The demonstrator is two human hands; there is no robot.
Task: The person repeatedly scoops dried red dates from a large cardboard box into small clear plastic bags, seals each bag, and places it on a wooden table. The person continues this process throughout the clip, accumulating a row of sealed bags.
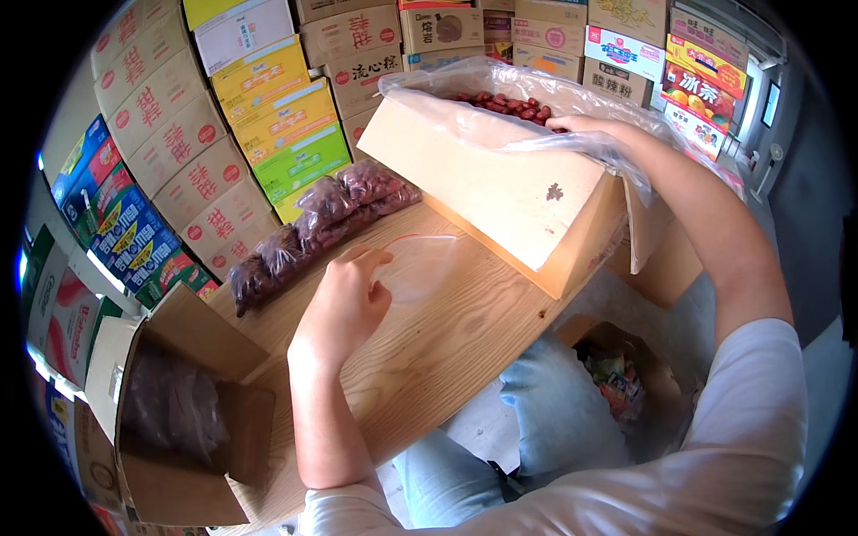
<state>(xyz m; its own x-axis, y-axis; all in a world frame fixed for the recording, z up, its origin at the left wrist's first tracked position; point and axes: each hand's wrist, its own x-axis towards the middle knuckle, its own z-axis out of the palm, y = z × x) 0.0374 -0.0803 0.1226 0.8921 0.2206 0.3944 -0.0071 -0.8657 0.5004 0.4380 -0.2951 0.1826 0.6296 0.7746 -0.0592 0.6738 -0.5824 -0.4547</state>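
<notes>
Over the wooden table, my left hand [344, 295] is closed on the edge of a clear plastic zip bag [420, 268] with a red line along its top. The bag looks flat, with nothing visible inside. At the upper right, my right hand [585, 125] reaches over the rim of a large cardboard box [500, 179], at the red dates [509, 105] in it. Its fingertips are mostly hidden by the rim and a clear liner [447, 80], so their grip does not show. Several filled bags of dates [308, 223] lie in rows along the table's far left.
An open carton [179, 482] holding clear plastic bags [174, 402] stands at the table's left. Stacked cartons [214, 223] wall off the back and left. Below the table at right, another open carton [666, 375] contains colourful wrappers. Wood table [429, 366] lies before me.
</notes>
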